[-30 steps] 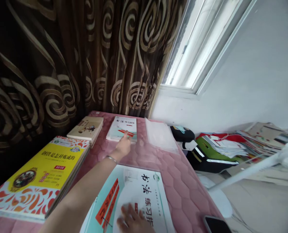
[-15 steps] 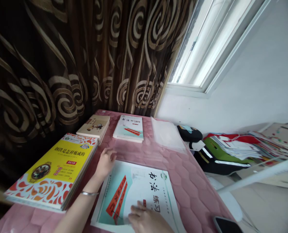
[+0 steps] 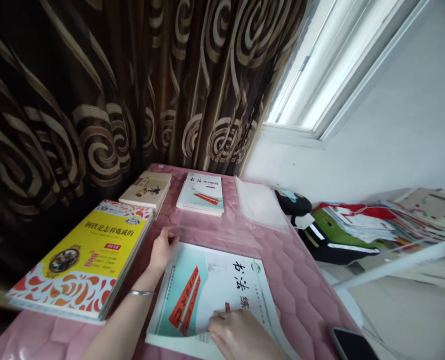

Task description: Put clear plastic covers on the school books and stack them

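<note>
A calligraphy workbook (image 3: 222, 272) with a pale green and white cover lies in front of me on the pink quilted surface. Beyond its far edge stretches a clear plastic cover (image 3: 222, 234), hard to see against the pink. My left hand (image 3: 164, 248), with a silver bangle at the wrist, is at the workbook's far left corner, fingers closed on the plastic's edge. Low on the workbook's front, my right hand (image 3: 241, 332) rests with curled, closed fingers; what they pinch, if anything, is hidden. The cover's near edge bows slightly beside it.
To the left lie a stack with a yellow book (image 3: 94, 255) and a tan book stack (image 3: 147, 189). Smaller calligraphy books (image 3: 201, 192) and clear plastic sheets (image 3: 258, 202) lie farther back. A phone (image 3: 352, 344) is near right; a green-black bag (image 3: 333, 235) stands beyond the edge.
My right hand has moved slightly right over the workbook, its fingers now more curled. My left hand stays at the far corner. The view has shifted slightly.
</note>
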### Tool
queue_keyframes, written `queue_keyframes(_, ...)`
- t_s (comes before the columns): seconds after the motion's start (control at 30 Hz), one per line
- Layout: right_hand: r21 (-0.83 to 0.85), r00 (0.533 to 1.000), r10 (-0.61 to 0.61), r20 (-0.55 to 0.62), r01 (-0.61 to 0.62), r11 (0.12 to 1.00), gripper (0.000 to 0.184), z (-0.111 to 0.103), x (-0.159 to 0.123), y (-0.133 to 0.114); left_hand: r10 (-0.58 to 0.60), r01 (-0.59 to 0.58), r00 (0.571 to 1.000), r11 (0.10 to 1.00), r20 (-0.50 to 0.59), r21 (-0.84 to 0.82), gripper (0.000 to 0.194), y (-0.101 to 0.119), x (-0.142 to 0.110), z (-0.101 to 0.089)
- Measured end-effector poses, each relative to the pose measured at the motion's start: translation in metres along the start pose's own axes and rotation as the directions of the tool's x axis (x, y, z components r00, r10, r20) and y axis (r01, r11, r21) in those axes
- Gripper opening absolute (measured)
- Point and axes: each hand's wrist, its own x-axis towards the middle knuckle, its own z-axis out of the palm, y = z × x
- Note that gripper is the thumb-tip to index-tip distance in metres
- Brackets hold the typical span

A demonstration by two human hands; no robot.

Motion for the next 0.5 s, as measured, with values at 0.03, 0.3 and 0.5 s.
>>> queue_keyframes(0.03,0.007,0.999,0.028,0.027,-0.028,1.0,0.019,-0.006,0.0,0.0,-0.011,0.011,1.0,1.0,-0.001,0.013,0.025,0.001,0.0,0.0)
queue_keyframes(0.3,0.466,0.932,0.36,-0.031,-0.305,0.83,0.018,-0.062,0.006,0.022,-0.071,0.071,0.997,0.997,-0.005,0.039,0.023,0.001,0.001,0.001)
queue_keyframes(0.5,0.664,0.879,0.465,0.109,-0.412,0.624,0.025,-0.068,0.016,0.04,-0.087,0.087,0.996,0.996,0.006,-0.016,0.023,-0.001,0.002,-0.001)
